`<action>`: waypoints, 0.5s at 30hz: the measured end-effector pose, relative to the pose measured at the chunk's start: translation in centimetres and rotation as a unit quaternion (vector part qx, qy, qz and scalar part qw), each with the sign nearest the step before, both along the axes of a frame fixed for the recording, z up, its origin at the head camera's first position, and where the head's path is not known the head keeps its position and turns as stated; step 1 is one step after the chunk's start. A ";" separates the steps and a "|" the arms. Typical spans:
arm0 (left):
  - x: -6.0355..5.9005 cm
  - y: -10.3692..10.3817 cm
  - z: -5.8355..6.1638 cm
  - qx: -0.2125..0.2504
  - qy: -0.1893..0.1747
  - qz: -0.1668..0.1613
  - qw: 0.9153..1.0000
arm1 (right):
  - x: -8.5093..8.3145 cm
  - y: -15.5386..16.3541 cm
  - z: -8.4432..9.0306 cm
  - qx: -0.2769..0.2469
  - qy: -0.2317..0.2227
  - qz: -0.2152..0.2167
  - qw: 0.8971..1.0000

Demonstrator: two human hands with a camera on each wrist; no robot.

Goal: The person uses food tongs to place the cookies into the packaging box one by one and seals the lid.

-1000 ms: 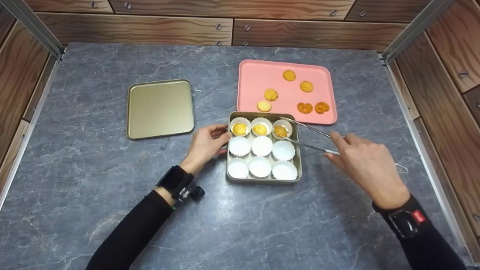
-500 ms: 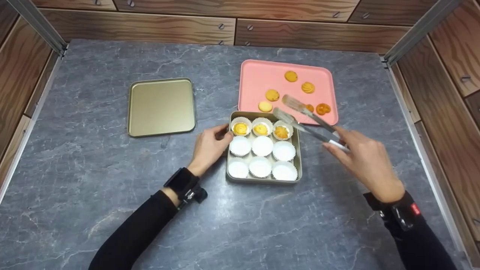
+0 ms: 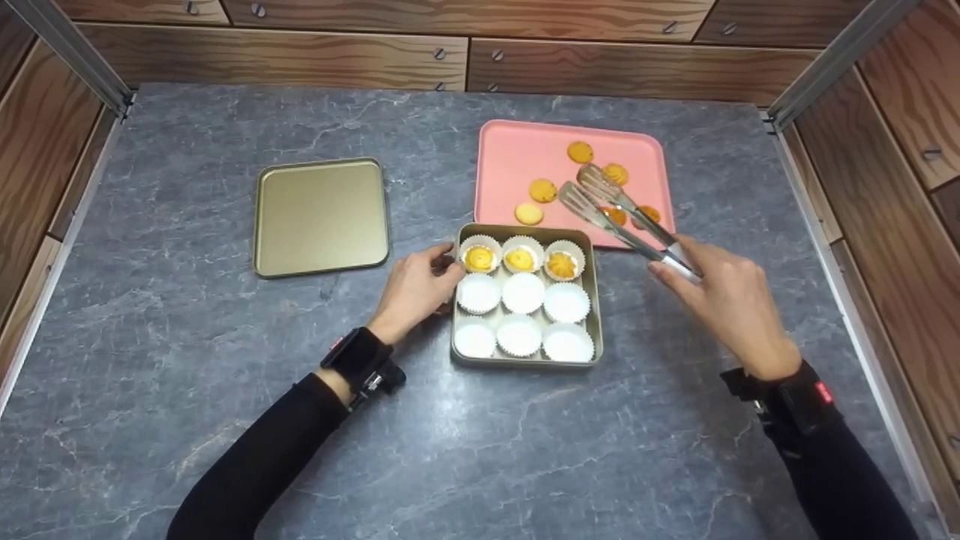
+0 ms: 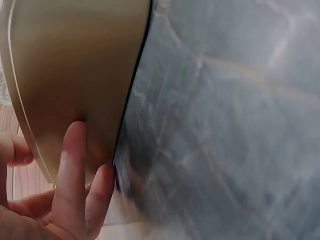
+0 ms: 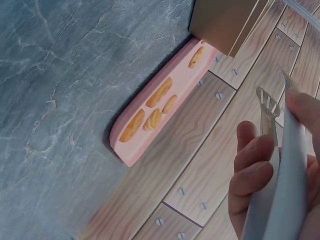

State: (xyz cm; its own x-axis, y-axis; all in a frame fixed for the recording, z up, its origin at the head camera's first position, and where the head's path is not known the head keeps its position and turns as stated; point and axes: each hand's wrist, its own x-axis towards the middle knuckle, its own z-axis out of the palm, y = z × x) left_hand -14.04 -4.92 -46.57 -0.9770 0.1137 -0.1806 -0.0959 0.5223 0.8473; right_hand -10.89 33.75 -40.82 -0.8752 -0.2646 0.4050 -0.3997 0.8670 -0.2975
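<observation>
While the tongs (image 3: 626,219) hang with their tips spread and empty over the pink tray (image 3: 502,161), the next cookie is probably best chosen by reach: the two pretzel-shaped ones (image 3: 649,214) lie almost under the blades, and a round cookie (image 3: 541,190) sits a little further left, near the tray's middle. The right hand (image 3: 731,300) curls its fingers and thumb around the handle end of the tongs, which is a long lever, so it seems wise to lower the tips straight down on either side of one cookie and squeeze gently; these biscuits look brittle, and a hard pinch could snap them.

Just below the tray sits the gold tin (image 3: 595,300), whose nine paper cups fill a three-by-three grid. Its far row already holds three cookies, while the middle and near rows are white and bare. The cup nearest the tray in the middle row (image 3: 566,301) looks like the easiest drop, with a short carry.

At the tin's left wall, the left hand (image 3: 412,292) holds the side, fingers bent against the rim; the left wrist view shows fingertips (image 4: 72,165) pressed on the gold metal. That steadying grip should stop the tin sliding on the grey stone counter (image 3: 225,390). Further left, well apart, the lid (image 3: 321,216) lies flat.
</observation>
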 end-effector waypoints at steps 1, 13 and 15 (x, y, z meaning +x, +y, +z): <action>0.0 -0.1 0.0 0.002 -0.001 -0.002 1.000 | -0.2 0.0 0.0 -0.002 -0.007 -0.004 1.000; -0.7 -0.2 0.7 0.086 -0.068 0.003 0.994 | -2.8 0.0 -1.0 -0.007 -0.053 -0.045 0.998; -0.7 -0.2 0.7 0.096 -0.068 0.006 0.993 | -3.2 0.1 -1.1 -0.009 -0.057 -0.049 0.997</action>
